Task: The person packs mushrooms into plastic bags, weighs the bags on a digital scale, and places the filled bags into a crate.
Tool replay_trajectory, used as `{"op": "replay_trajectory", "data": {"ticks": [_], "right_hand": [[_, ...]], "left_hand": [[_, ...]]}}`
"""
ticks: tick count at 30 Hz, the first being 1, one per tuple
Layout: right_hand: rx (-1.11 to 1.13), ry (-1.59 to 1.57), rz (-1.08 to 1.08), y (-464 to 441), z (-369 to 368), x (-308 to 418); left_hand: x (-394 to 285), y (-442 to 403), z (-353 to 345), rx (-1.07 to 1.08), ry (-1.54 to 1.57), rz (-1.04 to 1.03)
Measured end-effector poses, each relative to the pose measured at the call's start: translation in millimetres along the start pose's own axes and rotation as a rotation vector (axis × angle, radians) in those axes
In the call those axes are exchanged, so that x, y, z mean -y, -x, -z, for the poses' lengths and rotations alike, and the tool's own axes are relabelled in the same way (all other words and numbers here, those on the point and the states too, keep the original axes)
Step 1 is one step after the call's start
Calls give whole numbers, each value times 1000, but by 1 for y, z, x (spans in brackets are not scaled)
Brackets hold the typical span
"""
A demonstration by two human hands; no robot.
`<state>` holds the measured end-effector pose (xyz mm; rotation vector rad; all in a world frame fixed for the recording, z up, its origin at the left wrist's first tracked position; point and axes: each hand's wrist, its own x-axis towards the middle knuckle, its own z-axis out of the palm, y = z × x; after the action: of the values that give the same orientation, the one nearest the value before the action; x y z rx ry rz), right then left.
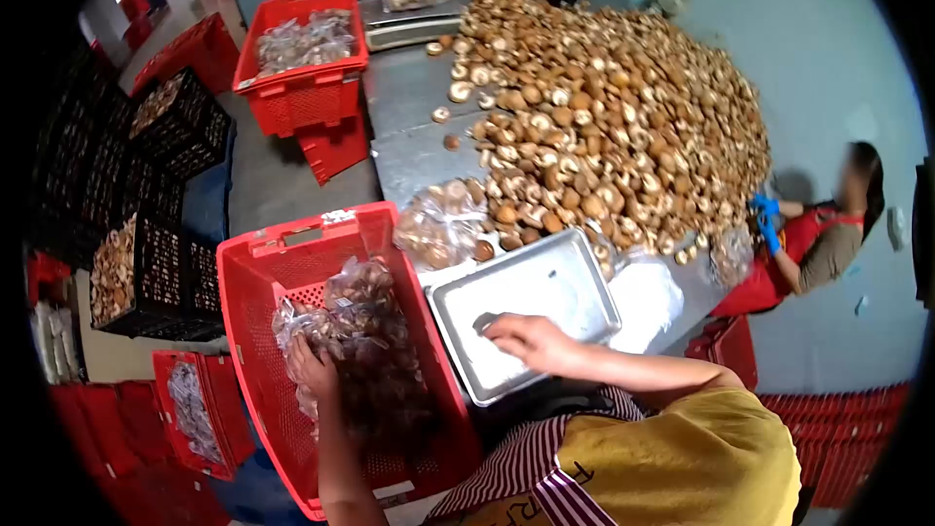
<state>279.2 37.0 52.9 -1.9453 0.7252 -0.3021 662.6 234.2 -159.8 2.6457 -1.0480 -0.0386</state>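
Note:
My left hand (314, 368) reaches into a large red plastic crate (255, 317). Its fingers lie stretched against clear plastic bags of mushrooms (362, 284) piled inside. Over the shallow metal tray (521, 282), my right hand (534, 341) has its fingers closed on a small dark object (484, 323); its kind is too small to tell. A full clear bag of mushrooms (440, 224) sits on the table between the crate and the mushroom heap.
Loose brown mushrooms (623, 127) cover much of the metal table (414, 141). Another red crate (304, 88) of bags stands beyond, near a scale (414, 31). Black crates (161, 278) hold mushrooms at left. A person in blue gloves (766, 219) works at right; others stand at the far end.

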Motion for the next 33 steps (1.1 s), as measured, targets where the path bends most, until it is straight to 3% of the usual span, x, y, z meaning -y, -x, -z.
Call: {"op": "replay_trajectory", "data": {"ticks": [1,5,12,15,17,20,23,27,29,33], "right_hand": [[-86,-27,-130,22,16,-11],[-464,55,-314,110,53,-76],[-749,-77,-595,213,103,-189],[-752,-112,-635,234,117,-217],[-739,-96,-642,239,125,-218],[-861,-23,-525,260,148,-227],[-1014,-2,-621,300,208,-254],[-1341,71,-543,364,323,-339],[-1426,275,-546,388,378,-373],[-1391,405,-821,407,459,-421]], "left_hand": [[-8,6,2,-68,80,-40],[-57,25,37,-70,348,-55],[-202,94,120,-47,626,-202],[-271,141,125,37,758,-233],[-310,170,122,177,712,-362],[-378,211,114,285,771,-484],[-413,238,95,397,768,-554],[-444,258,88,434,761,-507],[-454,266,83,413,758,-494],[-467,278,79,458,723,-484]]}}
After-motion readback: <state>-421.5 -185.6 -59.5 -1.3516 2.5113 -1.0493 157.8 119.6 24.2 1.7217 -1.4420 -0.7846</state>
